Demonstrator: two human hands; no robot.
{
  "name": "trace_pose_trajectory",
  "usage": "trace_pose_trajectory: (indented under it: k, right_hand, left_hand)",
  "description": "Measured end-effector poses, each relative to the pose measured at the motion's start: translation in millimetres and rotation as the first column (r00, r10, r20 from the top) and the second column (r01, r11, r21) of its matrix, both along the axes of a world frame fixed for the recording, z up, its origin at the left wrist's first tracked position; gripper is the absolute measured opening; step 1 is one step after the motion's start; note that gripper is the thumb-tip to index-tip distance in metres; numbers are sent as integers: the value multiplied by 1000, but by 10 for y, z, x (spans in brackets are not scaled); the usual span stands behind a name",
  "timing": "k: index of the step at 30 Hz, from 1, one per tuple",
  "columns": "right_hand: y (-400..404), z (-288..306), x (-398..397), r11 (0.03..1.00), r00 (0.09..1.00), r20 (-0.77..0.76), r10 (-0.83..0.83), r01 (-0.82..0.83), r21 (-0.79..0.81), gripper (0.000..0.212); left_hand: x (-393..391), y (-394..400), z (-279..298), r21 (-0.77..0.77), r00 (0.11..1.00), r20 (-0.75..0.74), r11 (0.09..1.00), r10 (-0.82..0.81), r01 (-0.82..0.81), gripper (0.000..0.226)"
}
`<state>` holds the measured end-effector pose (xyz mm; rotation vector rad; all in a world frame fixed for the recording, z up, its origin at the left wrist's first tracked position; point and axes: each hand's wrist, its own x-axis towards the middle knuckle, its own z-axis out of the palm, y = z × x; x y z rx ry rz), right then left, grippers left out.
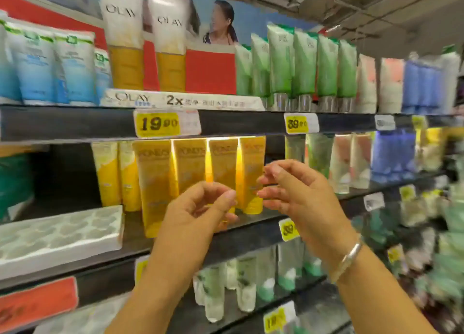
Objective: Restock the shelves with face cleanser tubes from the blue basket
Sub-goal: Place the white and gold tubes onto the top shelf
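Several yellow face cleanser tubes (155, 180) stand upright in a row on the middle shelf (251, 233), caps down. My left hand (200, 213) hovers just in front of the row with curled fingers, holding nothing. My right hand (291, 190) is beside it on the right, fingertips near the rightmost yellow tube (251, 173), fingers apart and empty. A silver bracelet sits on my right wrist. The blue basket is out of view.
The top shelf holds blue-white tubes (37, 67), two tall Olay tubes (125, 39) and green tubes (301, 64). A white foam tray (60, 233) lies at the left of the middle shelf. Yellow price tags (158, 123) line the shelf edges. The lower shelf carries clear-green tubes (246, 283).
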<state>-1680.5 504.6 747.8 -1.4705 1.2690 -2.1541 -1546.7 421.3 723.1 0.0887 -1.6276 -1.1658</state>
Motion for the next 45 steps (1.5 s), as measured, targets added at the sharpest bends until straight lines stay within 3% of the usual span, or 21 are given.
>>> trace_pose_trajectory:
  k: [4,9,13,18,24,31,38,45]
  right_hand:
    - [333,-782,-288,986,975,212,-66,31,167,17]
    - [1122,-1961,-711,864,890,370,-267,51,500,14]
    - [1935,-2725,-1032,793,698,553,-455,36,608,16]
    - [3018,-3372,-1414,751,444,654,-613,72,656,21]
    - [4459,-4118,-1764,614,175,594,-785,92,784,16]
    - [5413,-4779,-2140,606,-155,610,-777,73,792,17]
    - [5610,-5358,-2979,572,-270,559,-784,35,819,16]
    - [5660,-6235,-3836,532,-406,475,-781,-33,846,22]
  left_hand:
    - [-307,32,-671,187,973,178,976,-146,112,11]
    - [-756,443,-1743,378,870,428,923,-243,72,12]
    - [-1192,1055,-2409,525,766,519,849,-380,65,13]
    - [-1802,1876,-2898,648,643,554,759,-529,66,15]
    - [-2406,2954,-3545,749,468,573,661,-673,34,15]
    - [-3147,3663,-4215,809,324,574,581,-752,-85,10]
    - [-4324,3972,-4882,780,182,626,614,-758,-123,12]
    - [-5447,4040,-5839,739,-16,666,662,-746,-128,14]
